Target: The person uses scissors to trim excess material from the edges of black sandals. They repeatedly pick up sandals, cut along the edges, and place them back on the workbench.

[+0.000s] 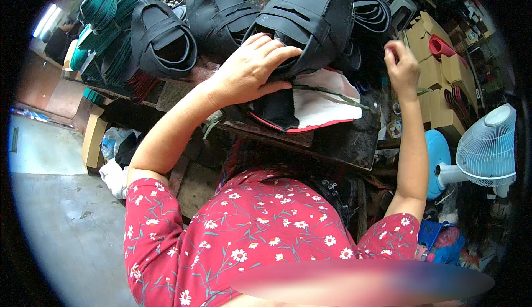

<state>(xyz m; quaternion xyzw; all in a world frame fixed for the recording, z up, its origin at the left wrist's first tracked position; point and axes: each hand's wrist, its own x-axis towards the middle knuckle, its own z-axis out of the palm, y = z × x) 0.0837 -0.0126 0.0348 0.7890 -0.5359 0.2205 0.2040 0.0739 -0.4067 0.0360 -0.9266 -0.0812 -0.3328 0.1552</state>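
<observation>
A large black leather shoe upper [324,21] with a cross strap and braided stitching lies on the workbench in front of me. My left hand [252,68] grips its near edge, fingers over the opening and thumb below. Beneath that thumb is a black and white lining piece [327,99] with a red edge and a dark green strip across it. Off to the right, my right hand [403,70] is raised away from the upper, its fingers curled together. Whatever they may pinch is too small to make out. Two more black uppers [163,38] [221,13] stand to the left.
Bundles of green material [105,30] are piled at the bench's left end. Nested black pieces [371,10] sit behind the right side. Cardboard boxes [435,74] and a fan [490,146] stand at the right. The dark bench edge [343,154] runs before my body.
</observation>
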